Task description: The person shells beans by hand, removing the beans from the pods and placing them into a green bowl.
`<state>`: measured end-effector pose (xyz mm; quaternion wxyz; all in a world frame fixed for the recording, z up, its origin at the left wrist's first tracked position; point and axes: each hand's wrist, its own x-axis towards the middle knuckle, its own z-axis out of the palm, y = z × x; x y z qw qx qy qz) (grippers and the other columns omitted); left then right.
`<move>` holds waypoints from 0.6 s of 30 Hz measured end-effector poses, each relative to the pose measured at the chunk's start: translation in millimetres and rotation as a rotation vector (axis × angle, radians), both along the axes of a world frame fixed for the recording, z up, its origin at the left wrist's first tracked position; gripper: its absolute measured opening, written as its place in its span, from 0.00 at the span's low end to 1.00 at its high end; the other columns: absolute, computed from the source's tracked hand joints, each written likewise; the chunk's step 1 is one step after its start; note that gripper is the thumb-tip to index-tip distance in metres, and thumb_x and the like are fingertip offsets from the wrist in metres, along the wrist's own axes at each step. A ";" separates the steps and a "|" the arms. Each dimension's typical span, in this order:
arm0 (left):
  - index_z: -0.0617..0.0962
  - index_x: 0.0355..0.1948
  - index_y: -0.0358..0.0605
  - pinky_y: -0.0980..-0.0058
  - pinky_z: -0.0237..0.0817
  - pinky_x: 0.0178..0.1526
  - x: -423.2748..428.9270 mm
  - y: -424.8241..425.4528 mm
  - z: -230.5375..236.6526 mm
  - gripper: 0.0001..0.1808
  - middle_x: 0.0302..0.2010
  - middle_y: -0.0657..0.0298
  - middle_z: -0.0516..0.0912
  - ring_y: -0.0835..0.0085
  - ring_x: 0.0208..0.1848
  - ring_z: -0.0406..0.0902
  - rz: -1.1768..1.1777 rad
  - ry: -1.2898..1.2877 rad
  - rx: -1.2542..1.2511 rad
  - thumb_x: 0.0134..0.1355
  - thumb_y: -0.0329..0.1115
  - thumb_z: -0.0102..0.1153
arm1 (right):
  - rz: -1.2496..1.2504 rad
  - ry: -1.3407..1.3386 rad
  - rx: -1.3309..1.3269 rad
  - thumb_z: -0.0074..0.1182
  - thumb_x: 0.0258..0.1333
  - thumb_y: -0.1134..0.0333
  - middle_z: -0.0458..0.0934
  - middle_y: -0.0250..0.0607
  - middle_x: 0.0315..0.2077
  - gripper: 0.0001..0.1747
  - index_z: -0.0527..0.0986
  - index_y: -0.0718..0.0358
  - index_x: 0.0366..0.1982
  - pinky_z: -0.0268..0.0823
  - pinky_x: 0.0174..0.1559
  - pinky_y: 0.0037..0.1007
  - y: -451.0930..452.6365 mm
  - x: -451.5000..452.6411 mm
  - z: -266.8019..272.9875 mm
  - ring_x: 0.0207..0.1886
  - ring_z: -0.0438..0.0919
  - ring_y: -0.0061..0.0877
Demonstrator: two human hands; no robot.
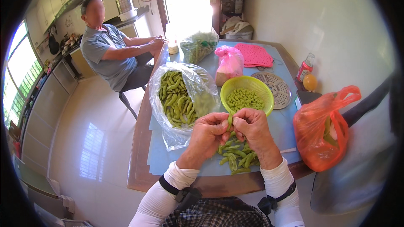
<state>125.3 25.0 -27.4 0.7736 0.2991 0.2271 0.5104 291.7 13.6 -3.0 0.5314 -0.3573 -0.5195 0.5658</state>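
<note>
Between my two hands is a green soybean pod [230, 122], held upright. My left hand [210, 132] pinches it from the left with thumb and fingers. On the other side, my right hand [252, 127] grips the pod's edge with thumb and forefinger. Just beyond them, a yellow-green plastic colander [270, 101] holds shelled green soybeans [244, 99]. Below my hands lies a pile of pods [241, 157], at least one split open and partly hidden by my hands. To the left, a clear plastic bag [202, 78] gapes around many whole pods [176, 97].
A blue cover [176, 160] lies over the wooden table [139, 151]. Farther back are a tied pink bag [228, 60], a pink mat [254, 55], a perforated metal steamer plate [277, 91] and a bag of greens [199, 45]. A red bag [315, 132] is at right. A person [110, 50] sits at left.
</note>
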 end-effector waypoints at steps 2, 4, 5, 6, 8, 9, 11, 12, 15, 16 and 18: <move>0.80 0.43 0.41 0.77 0.66 0.22 1.9 0.5 -1.0 0.09 0.30 0.58 0.82 0.72 0.23 0.76 -0.037 -0.061 -0.013 0.61 0.22 0.58 | -0.046 0.028 -0.033 0.55 0.58 0.72 0.77 0.29 0.20 0.05 0.77 0.67 0.29 0.58 0.19 0.15 -0.9 -2.6 0.0 0.18 0.69 0.09; 0.80 0.42 0.42 0.78 0.67 0.23 3.9 0.3 -0.5 0.08 0.29 0.60 0.82 0.73 0.23 0.76 -0.091 -0.169 -0.048 0.62 0.23 0.57 | -0.064 0.028 -0.027 0.55 0.58 0.72 0.77 0.28 0.20 0.05 0.77 0.67 0.29 0.57 0.19 0.15 -0.8 -5.9 -0.7 0.18 0.69 0.09; 0.80 0.42 0.42 0.78 0.67 0.23 4.9 0.5 -0.5 0.08 0.29 0.60 0.82 0.73 0.23 0.76 -0.091 -0.169 -0.048 0.62 0.23 0.57 | -0.083 0.030 -0.021 0.55 0.58 0.72 0.77 0.28 0.20 0.05 0.77 0.67 0.29 0.57 0.20 0.15 -0.5 -7.4 -1.3 0.19 0.68 0.08; 0.80 0.42 0.42 0.79 0.68 0.24 6.1 1.2 -0.6 0.07 0.30 0.61 0.82 0.74 0.23 0.76 -0.064 -0.123 -0.054 0.63 0.24 0.57 | -0.083 0.028 -0.020 0.55 0.58 0.72 0.77 0.28 0.20 0.05 0.77 0.67 0.29 0.57 0.20 0.15 0.0 -8.2 -2.3 0.19 0.68 0.08; 0.80 0.41 0.42 0.79 0.68 0.25 5.9 2.9 -2.3 0.05 0.30 0.62 0.82 0.74 0.24 0.76 -0.036 -0.078 -0.060 0.64 0.26 0.57 | -0.122 -0.021 -0.005 0.55 0.60 0.72 0.78 0.29 0.21 0.05 0.78 0.67 0.32 0.58 0.20 0.15 0.9 -9.6 -3.8 0.19 0.69 0.09; 0.80 0.41 0.40 0.80 0.68 0.25 4.4 4.9 -4.8 0.05 0.28 0.62 0.82 0.75 0.24 0.77 0.018 -0.057 -0.027 0.65 0.27 0.58 | -0.120 -0.022 -0.004 0.55 0.60 0.72 0.78 0.29 0.21 0.05 0.78 0.67 0.32 0.58 0.20 0.15 0.4 -10.3 -2.2 0.19 0.69 0.09; 0.80 0.40 0.39 0.81 0.67 0.24 2.9 6.3 -5.0 0.05 0.27 0.63 0.82 0.76 0.24 0.78 0.074 -0.037 0.006 0.65 0.28 0.58 | -0.053 -0.029 0.021 0.57 0.60 0.71 0.79 0.29 0.22 0.07 0.79 0.68 0.35 0.59 0.21 0.15 -1.0 -11.3 2.5 0.19 0.70 0.10; 0.80 0.39 0.39 0.81 0.67 0.24 2.6 6.1 -2.5 0.04 0.26 0.63 0.82 0.76 0.23 0.78 0.082 -0.037 0.006 0.65 0.28 0.58 | -0.053 -0.028 0.021 0.57 0.60 0.71 0.79 0.29 0.22 0.07 0.79 0.68 0.35 0.59 0.21 0.15 -0.4 -10.7 2.2 0.19 0.70 0.10; 0.80 0.39 0.39 0.81 0.67 0.23 3.0 5.7 -1.4 0.04 0.26 0.63 0.81 0.76 0.22 0.77 0.094 -0.041 -0.002 0.65 0.27 0.59 | -0.044 -0.078 0.024 0.58 0.60 0.70 0.79 0.31 0.23 0.07 0.81 0.68 0.34 0.64 0.24 0.16 2.2 -6.0 -0.9 0.21 0.73 0.13; 0.80 0.38 0.39 0.81 0.66 0.23 3.5 5.8 -1.6 0.04 0.26 0.63 0.81 0.76 0.22 0.76 0.100 -0.044 -0.009 0.64 0.27 0.59 | -0.037 -0.088 0.045 0.58 0.60 0.70 0.79 0.31 0.23 0.07 0.81 0.68 0.33 0.63 0.23 0.16 2.7 -4.7 -1.6 0.20 0.72 0.12; 0.79 0.38 0.41 0.80 0.65 0.23 -0.1 6.2 -2.9 0.03 0.27 0.62 0.81 0.75 0.22 0.75 0.067 -0.017 -0.011 0.65 0.27 0.58 | -0.032 -0.098 0.066 0.59 0.59 0.70 0.79 0.30 0.22 0.08 0.82 0.69 0.32 0.62 0.21 0.16 2.5 -3.5 -0.9 0.19 0.71 0.11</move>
